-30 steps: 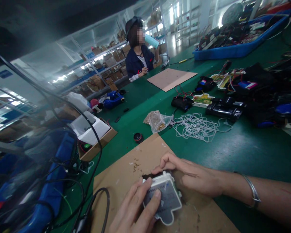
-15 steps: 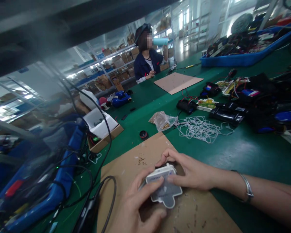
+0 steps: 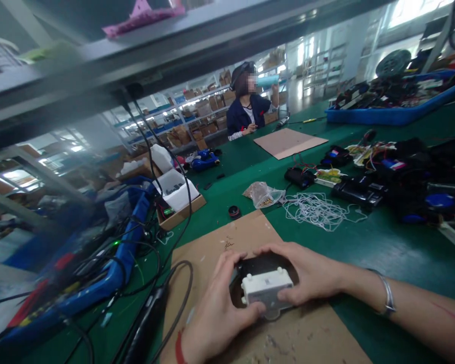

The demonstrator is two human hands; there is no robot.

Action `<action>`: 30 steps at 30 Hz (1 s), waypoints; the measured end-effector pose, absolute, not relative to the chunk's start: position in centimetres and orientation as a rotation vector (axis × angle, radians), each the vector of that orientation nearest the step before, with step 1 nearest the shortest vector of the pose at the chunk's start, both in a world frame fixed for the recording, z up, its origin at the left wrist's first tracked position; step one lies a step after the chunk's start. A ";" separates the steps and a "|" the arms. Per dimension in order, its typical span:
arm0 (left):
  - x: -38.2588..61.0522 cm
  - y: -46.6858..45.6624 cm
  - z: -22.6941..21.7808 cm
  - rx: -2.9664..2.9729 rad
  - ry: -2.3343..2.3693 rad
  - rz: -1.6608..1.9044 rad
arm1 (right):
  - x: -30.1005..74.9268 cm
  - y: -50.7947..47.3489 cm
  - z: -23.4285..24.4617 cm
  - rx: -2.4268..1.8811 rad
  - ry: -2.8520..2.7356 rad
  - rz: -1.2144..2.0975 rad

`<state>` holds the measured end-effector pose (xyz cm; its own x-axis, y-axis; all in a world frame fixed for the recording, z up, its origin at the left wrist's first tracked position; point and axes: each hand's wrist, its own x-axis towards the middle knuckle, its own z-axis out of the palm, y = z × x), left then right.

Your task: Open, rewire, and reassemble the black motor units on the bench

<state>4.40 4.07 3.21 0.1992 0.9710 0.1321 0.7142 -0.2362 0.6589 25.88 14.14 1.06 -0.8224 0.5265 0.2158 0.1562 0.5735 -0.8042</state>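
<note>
Between left hand (image 3: 216, 316), right hand (image 3: 307, 275), white housing (image 3: 266, 289)

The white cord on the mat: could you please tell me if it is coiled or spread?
Spread out: the white cord lies in loose tangled loops on the green mat.

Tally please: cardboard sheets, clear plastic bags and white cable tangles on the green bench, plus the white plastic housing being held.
Cardboard sheets, near and far: 2
Clear plastic bag: 1
White cable tangle: 1
White plastic housing: 1
Total: 5
</note>
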 end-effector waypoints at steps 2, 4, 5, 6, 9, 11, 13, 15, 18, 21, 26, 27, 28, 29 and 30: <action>4.5 3.4 2.9 2.249 1.602 0.749 | 26.0 13.7 1.8 -0.452 -2.474 0.952; 4.5 3.1 2.5 2.494 1.615 0.788 | 25.8 13.2 2.1 -0.333 -2.496 0.746; 4.5 3.1 2.2 2.609 1.624 0.811 | 25.6 13.0 2.0 -0.289 -2.493 0.642; 4.4 3.1 1.9 2.709 1.629 0.830 | 25.4 12.8 1.9 -0.261 -2.490 0.545; 4.4 3.0 1.1 2.874 1.627 0.872 | 25.1 12.1 1.2 -0.229 -2.515 0.355; 4.3 2.8 0.6 2.892 1.626 0.898 | 25.1 11.4 1.2 -0.233 -2.556 0.333; 4.3 2.5 0.3 2.890 1.640 0.908 | 25.3 10.8 1.5 -0.232 -2.582 0.364; 4.3 2.0 0.2 2.902 1.629 0.892 | 25.4 10.3 1.9 -0.238 -2.554 0.394; 4.4 1.2 0.4 2.929 1.555 0.830 | 25.4 9.7 2.2 -0.246 -2.493 0.423; 4.2 0.1 0.8 2.923 1.469 0.733 | 25.3 9.1 2.1 -0.231 -2.504 0.483; 1.9 -3.1 1.9 2.768 1.703 0.821 | 25.3 8.6 2.6 -0.336 -2.603 0.506; 1.0 -4.1 2.0 2.657 1.865 0.884 | 25.2 8.6 2.9 -0.341 -2.622 0.498; 0.1 -5.2 2.0 2.509 2.037 0.920 | 25.1 8.5 3.2 -0.335 -2.638 0.477; -0.9 -6.3 1.8 2.360 2.164 0.830 | 25.0 8.5 3.5 -0.324 -2.650 0.439; -1.8 -7.5 1.5 2.271 2.252 0.741 | 24.7 8.5 3.9 -0.312 -2.662 0.389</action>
